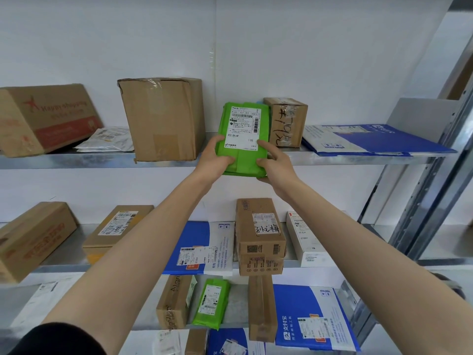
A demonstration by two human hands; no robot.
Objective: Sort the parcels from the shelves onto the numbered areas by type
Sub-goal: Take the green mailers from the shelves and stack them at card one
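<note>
A green plastic mailer parcel (245,139) with a white shipping label is tilted up at the front of the top shelf (76,160). My left hand (216,157) grips its lower left edge, thumb on the front. My right hand (275,162) grips its lower right edge, thumb over the label's corner and fingers underneath. The parcel's lower end hangs past the shelf edge. Behind it stands a small taped cardboard box (286,121) with handwriting.
The top shelf also holds a large cardboard box (163,119), a printed carton (46,116), a white mailer (107,139) and a blue-white envelope (368,139). Lower shelves carry cartons (258,226), blue envelopes (202,247) and another green mailer (211,302). A metal upright (435,162) rises at right.
</note>
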